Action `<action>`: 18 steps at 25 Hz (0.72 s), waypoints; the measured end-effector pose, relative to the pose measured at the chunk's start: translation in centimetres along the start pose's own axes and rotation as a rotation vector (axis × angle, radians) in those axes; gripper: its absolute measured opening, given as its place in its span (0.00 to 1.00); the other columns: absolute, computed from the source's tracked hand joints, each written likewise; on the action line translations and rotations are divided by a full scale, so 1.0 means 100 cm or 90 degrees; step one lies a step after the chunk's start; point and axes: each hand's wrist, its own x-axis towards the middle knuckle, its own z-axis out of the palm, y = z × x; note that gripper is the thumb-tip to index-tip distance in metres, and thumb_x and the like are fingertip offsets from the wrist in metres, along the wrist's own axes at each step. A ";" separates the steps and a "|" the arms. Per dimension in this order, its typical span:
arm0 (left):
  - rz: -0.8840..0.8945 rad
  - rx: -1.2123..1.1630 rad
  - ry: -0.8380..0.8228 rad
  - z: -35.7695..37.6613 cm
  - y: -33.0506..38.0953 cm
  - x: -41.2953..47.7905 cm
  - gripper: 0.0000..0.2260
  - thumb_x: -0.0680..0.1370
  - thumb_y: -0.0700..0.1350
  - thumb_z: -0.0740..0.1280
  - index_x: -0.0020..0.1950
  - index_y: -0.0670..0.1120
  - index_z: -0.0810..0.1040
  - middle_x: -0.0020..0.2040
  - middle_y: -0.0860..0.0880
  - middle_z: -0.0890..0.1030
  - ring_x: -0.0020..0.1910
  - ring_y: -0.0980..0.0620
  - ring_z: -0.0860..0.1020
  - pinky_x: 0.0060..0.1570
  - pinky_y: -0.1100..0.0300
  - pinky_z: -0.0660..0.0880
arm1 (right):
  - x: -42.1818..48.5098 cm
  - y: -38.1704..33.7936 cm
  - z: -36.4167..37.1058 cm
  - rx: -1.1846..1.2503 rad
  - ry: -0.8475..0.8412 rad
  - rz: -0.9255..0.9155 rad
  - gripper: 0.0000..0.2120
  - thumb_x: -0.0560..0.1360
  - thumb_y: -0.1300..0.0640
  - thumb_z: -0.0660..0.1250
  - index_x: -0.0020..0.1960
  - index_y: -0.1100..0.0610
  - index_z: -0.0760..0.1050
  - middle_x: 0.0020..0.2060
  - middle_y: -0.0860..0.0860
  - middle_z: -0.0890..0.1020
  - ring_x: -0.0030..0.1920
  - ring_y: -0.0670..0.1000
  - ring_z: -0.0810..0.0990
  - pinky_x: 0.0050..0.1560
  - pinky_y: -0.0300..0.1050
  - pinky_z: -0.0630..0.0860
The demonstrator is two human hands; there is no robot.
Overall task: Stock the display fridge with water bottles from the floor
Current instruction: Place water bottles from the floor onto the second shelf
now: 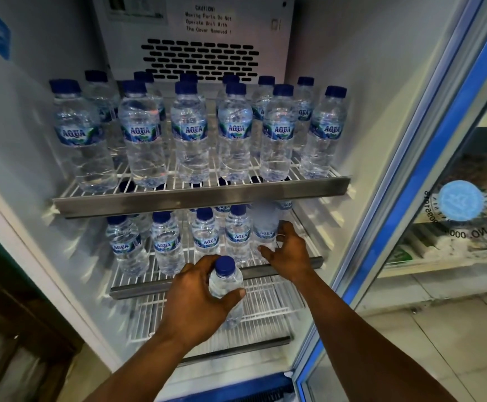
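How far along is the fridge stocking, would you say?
The top shelf looks full of bottles. The middle shelf is partly filled: the right hand is at a blurred bottle there, and the left hand grips a second bottle in front. The bottom shelf shows no bottles, so much is left.

You have a single view, from the wide-angle camera on your head. It looks forward and down into the open display fridge [338, 68] from close in. The upper shelf rail [201, 195] crosses the middle, and the vent panel [200, 58] sits far and high. The open door [427, 158] runs down the right, with tiled floor [439, 329] at near right. Your left hand [198, 300], gripping a water bottle [226, 281], and your right hand [290, 250] reach in from the near edge.
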 end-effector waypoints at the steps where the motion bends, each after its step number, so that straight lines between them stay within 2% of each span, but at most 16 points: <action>1: 0.002 -0.003 -0.003 0.001 -0.001 0.000 0.24 0.64 0.59 0.78 0.57 0.63 0.74 0.48 0.64 0.80 0.48 0.59 0.79 0.50 0.56 0.78 | 0.000 0.000 0.001 0.007 -0.005 -0.001 0.32 0.67 0.56 0.80 0.66 0.53 0.70 0.58 0.48 0.81 0.54 0.47 0.79 0.57 0.45 0.77; 5: 0.008 -0.009 -0.007 0.002 0.001 0.001 0.25 0.65 0.60 0.78 0.58 0.61 0.75 0.49 0.63 0.81 0.49 0.61 0.79 0.50 0.58 0.78 | 0.000 0.003 0.004 0.032 -0.010 0.011 0.31 0.68 0.57 0.79 0.66 0.52 0.70 0.57 0.45 0.79 0.57 0.48 0.78 0.60 0.50 0.78; 8: 0.009 -0.015 -0.005 0.002 0.003 0.002 0.25 0.65 0.59 0.78 0.59 0.61 0.74 0.50 0.63 0.81 0.49 0.60 0.79 0.51 0.58 0.78 | 0.000 0.003 0.006 0.024 -0.011 0.007 0.31 0.69 0.58 0.78 0.68 0.52 0.68 0.61 0.49 0.78 0.61 0.50 0.77 0.62 0.49 0.76; 13: -0.003 -0.026 -0.003 0.002 0.004 0.003 0.26 0.65 0.57 0.79 0.59 0.60 0.75 0.51 0.62 0.81 0.50 0.60 0.79 0.51 0.57 0.78 | 0.001 0.008 0.012 -0.008 0.022 0.010 0.32 0.70 0.56 0.77 0.69 0.50 0.67 0.64 0.51 0.76 0.64 0.53 0.76 0.64 0.54 0.76; 18: -0.004 -0.027 0.004 -0.001 0.005 0.003 0.26 0.65 0.56 0.80 0.59 0.61 0.74 0.51 0.62 0.81 0.48 0.64 0.78 0.48 0.69 0.75 | 0.001 0.008 0.012 -0.020 0.025 0.001 0.33 0.71 0.57 0.75 0.72 0.53 0.66 0.67 0.53 0.74 0.66 0.55 0.74 0.67 0.54 0.74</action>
